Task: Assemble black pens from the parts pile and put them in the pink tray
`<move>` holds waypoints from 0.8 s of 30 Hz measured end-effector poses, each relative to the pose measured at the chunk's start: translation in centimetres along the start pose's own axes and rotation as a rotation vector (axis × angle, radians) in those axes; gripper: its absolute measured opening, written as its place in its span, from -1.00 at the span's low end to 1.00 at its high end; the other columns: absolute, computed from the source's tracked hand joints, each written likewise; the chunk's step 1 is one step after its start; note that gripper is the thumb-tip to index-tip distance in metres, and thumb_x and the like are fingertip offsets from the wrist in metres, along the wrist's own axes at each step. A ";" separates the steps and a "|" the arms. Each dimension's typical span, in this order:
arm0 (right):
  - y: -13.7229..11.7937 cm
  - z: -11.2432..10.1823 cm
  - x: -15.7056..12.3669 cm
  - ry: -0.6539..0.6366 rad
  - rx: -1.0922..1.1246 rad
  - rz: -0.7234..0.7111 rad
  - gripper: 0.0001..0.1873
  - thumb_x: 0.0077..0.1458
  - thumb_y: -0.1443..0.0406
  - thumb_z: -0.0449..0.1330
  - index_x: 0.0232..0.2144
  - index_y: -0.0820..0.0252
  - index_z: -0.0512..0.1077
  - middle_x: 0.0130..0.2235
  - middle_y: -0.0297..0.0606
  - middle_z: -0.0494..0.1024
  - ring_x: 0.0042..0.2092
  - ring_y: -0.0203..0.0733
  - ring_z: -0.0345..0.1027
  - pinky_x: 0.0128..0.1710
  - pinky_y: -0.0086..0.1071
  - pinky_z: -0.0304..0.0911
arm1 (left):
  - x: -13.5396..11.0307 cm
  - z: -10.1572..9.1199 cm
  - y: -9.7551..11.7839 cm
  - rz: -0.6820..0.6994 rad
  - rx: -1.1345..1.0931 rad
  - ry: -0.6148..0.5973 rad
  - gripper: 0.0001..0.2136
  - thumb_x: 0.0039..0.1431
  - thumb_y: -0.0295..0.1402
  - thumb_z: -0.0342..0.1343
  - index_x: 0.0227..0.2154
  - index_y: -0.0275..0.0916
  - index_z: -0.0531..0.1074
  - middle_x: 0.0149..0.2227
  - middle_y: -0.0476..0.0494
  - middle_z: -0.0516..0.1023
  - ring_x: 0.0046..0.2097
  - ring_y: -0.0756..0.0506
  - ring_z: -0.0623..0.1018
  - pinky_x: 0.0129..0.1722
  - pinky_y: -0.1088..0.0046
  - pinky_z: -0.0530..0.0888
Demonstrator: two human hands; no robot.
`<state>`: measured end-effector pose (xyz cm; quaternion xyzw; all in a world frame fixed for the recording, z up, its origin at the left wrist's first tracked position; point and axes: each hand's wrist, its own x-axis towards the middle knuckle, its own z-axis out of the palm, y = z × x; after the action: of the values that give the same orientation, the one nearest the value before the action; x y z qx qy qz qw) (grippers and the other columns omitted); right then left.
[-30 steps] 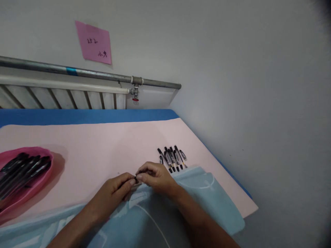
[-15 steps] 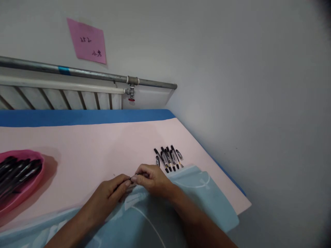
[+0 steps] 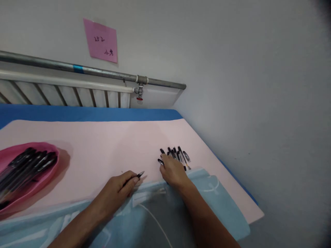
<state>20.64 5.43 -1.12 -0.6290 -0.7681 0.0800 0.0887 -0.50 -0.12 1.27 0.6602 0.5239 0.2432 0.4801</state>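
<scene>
Currently the left hand [image 3: 119, 188] pinches a black pen [image 3: 140, 175] between thumb and fingers, its pale, pointed tip sticking out up and to the right, just above the near edge of the pink-topped bench [image 3: 103, 144]. The right hand [image 3: 173, 171], apart from the left, reaches over a cluster of pen parts [image 3: 179, 155], black and clear, lying side by side near the bench's right edge. Its fingers are bent downward and hide some of the parts; whether they grip anything I cannot tell. A dark, cap-like piece [image 3: 160, 161] shows right at its fingertips.

Well to the left, a pink bowl [image 3: 42, 186] holds a heap of dark pens [image 3: 28, 168], all leaning the same way. Light blue cloth [image 3: 219, 206] spreads beneath both forearms along the near edge. Behind the bench are a white radiator [image 3: 99, 98], a metal pipe [image 3: 108, 73] with a red-handled valve [image 3: 140, 93], and a pink note [image 3: 101, 41] on the wall.
</scene>
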 end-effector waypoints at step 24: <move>-4.3 0.1 -1.5 -0.033 1.036 -0.082 -0.76 0.05 0.26 0.07 -0.20 0.19 0.37 -0.49 -0.33 0.45 -0.61 -0.40 0.24 -0.62 -0.50 0.17 | 0.1 -0.2 -0.7 -0.013 -0.089 0.079 -0.75 0.16 -0.20 -0.11 -0.25 -0.20 0.37 -0.50 0.03 0.39 -0.42 -0.02 0.36 -0.40 0.51 0.26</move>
<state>16.79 3.08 -0.31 -0.4706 -0.6533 0.4559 0.3793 -0.90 0.04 0.70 0.6247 0.5356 0.2888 0.4894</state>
